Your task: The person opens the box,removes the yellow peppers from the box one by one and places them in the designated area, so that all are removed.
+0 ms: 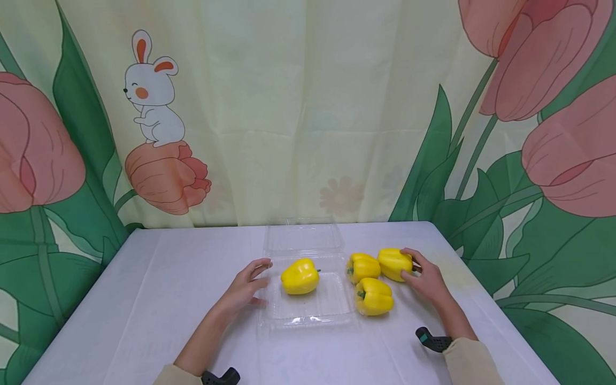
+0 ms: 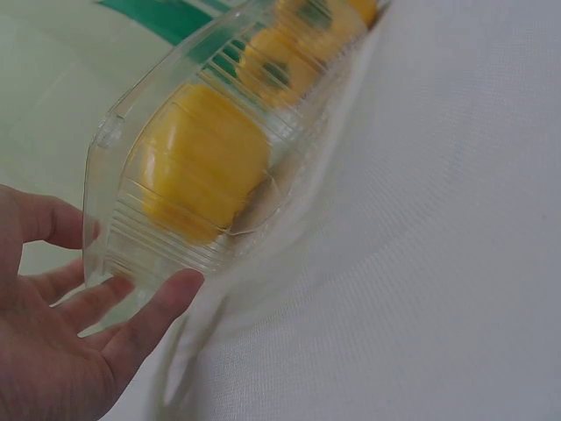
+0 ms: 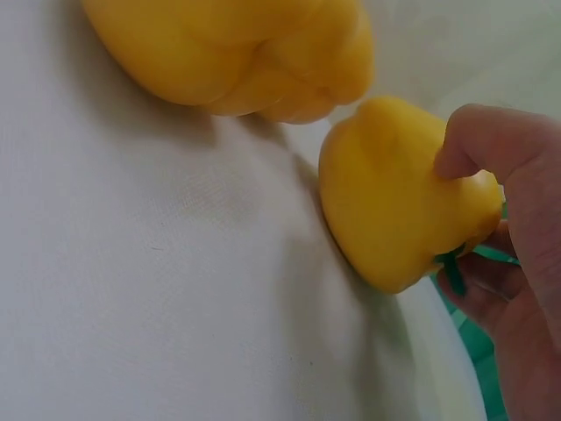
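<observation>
A clear plastic clamshell box (image 1: 332, 307) lies unfolded in the middle of the table, its lid (image 1: 303, 239) toward the back. One yellow bell pepper (image 1: 300, 276) lies in its base. My left hand (image 1: 245, 286) is at the box's left side, fingers spread and loosely bent around that wall; whether they touch it I cannot tell. To the right of the box, my right hand (image 1: 430, 279) holds another yellow bell pepper (image 3: 386, 193) by its stem end, thumb on top and fingers behind the green stem. That pepper is at the table surface.
Two more yellow bell peppers, a rear one (image 1: 364, 267) and a front one (image 1: 375, 297), stand between the box and my right hand. A white cloth covers the table (image 1: 144, 299). Behind its back edge hangs a curtain (image 1: 269, 107) printed with tulips and a rabbit.
</observation>
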A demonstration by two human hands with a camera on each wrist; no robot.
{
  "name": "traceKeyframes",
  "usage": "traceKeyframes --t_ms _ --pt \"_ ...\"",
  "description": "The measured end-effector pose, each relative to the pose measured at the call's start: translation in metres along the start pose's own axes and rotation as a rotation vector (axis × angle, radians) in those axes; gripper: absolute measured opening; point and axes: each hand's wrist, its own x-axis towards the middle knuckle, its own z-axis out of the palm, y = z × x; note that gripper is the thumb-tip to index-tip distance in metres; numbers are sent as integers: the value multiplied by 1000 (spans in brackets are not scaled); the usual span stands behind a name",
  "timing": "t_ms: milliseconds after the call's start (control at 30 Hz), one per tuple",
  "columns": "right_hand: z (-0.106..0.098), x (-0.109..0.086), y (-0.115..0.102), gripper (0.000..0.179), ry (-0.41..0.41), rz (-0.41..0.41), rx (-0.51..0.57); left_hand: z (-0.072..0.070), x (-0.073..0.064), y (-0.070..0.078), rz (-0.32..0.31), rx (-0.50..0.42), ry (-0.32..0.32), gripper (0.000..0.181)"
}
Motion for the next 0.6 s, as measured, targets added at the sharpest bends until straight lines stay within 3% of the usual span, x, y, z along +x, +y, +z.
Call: traceKeyframes --t_ms 600 --pt "-1 -2 2 59 -14 -39 -45 1 -1 2 3 2 1 47"
